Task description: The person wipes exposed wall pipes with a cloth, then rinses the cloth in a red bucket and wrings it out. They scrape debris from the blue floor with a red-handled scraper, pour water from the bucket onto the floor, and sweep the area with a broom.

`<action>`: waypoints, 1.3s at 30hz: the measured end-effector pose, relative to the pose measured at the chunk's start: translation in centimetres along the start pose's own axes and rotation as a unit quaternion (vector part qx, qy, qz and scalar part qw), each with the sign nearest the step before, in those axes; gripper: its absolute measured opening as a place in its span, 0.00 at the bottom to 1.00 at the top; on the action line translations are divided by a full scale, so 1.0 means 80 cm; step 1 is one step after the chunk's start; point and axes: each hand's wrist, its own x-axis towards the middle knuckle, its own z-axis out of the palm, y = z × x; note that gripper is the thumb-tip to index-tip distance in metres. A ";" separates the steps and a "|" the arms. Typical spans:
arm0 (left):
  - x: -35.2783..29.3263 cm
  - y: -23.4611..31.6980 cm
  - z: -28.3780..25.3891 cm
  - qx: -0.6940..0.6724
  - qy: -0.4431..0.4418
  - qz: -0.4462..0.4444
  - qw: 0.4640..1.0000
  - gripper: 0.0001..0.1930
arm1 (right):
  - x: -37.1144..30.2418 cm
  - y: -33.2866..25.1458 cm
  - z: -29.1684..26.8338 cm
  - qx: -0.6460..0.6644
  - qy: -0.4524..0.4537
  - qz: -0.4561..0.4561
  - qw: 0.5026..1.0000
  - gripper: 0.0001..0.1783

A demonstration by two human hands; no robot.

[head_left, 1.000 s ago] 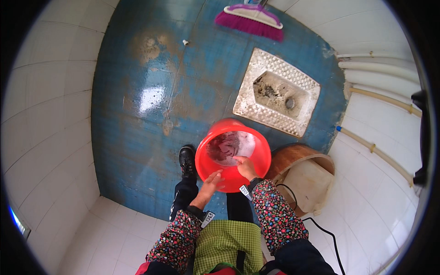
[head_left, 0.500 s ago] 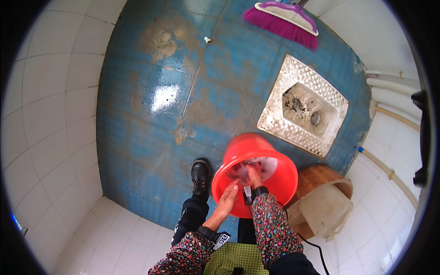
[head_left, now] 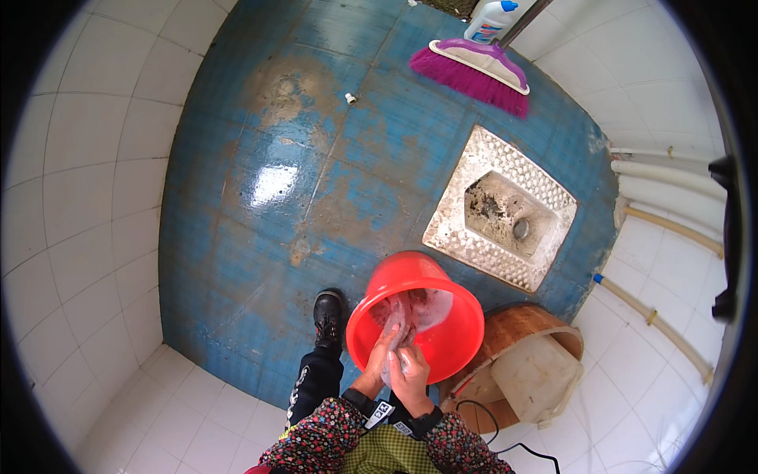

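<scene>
A wet, soapy greyish cloth (head_left: 399, 312) is gathered between my two hands, its upper part hanging into the mouth of a red plastic bucket (head_left: 458, 336). My left hand (head_left: 377, 359) closes around the cloth at the bucket's near rim. Just to the right, my right hand (head_left: 410, 378) grips its lower end, fingers curled. Whitish foam (head_left: 433, 308) lies inside the bucket, which tilts toward me. The cloth's far end is partly lost in the foam.
A wooden tub (head_left: 505, 332) with a pale board-like piece (head_left: 537, 379) stands right of the bucket. Beyond lie a squat toilet (head_left: 545, 237), a purple broom (head_left: 482, 71) and a white bottle (head_left: 491, 22). Pipes (head_left: 671, 178) line the right wall; a black cable (head_left: 525, 449) trails below.
Both hands have drawn back from inside the bucket toward its near rim, bringing the cloth up into view. The whole view has shifted, showing the bottle behind the broom.
</scene>
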 end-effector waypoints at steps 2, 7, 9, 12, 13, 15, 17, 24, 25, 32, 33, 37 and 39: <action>0.002 -0.005 -0.005 0.056 -0.003 0.110 0.992 0.20 | 0.010 0.011 0.010 -0.060 0.012 -0.035 0.998 0.08; 0.007 0.002 -0.038 0.080 0.061 -0.021 0.995 0.19 | 0.047 0.049 0.017 -0.097 -0.037 -0.091 0.990 0.08; 0.009 -0.001 -0.042 0.151 0.072 -0.013 0.986 0.20 | 0.066 0.068 0.015 -0.139 -0.058 -0.092 0.984 0.09; 0.008 -0.002 -0.038 0.281 0.079 0.099 0.951 0.17 | 0.097 0.108 0.010 -0.258 -0.107 -0.013 0.960 0.10; 0.008 -0.001 -0.035 0.311 0.060 0.131 0.939 0.17 | 0.109 0.127 0.007 -0.333 -0.141 0.026 0.932 0.11; 0.007 0.010 -0.033 0.334 0.097 0.107 0.931 0.20 | 0.129 0.167 0.006 -0.227 -0.108 0.110 0.962 0.18; 0.002 0.022 -0.033 0.412 0.140 0.052 0.899 0.22 | 0.153 0.210 0.009 -0.211 -0.057 0.067 0.973 0.28; -0.003 0.030 -0.030 0.305 0.136 -0.027 0.942 0.37 | 0.158 0.266 0.107 -0.048 -0.130 0.154 0.978 0.28; -0.002 0.030 -0.031 0.283 0.135 -0.043 0.949 0.39 | 0.142 0.255 0.113 0.079 -0.206 0.247 0.944 0.26; 0.013 0.033 -0.049 0.096 0.094 -0.025 0.991 0.33 | 0.039 0.098 0.042 0.179 -0.267 0.115 0.940 0.12; 0.014 0.031 -0.051 0.092 0.075 -0.029 0.993 0.31 | 0.027 0.077 0.027 0.140 -0.237 0.115 0.955 0.09; 0.011 0.016 -0.057 -0.017 -0.049 -0.060 0.997 0.29 | 0.000 0.024 0.008 0.148 -0.126 0.037 0.980 0.09; 0.011 0.014 -0.063 -0.011 -0.088 -0.133 0.987 0.25 | 0.000 0.017 0.017 0.066 -0.056 0.001 0.996 0.06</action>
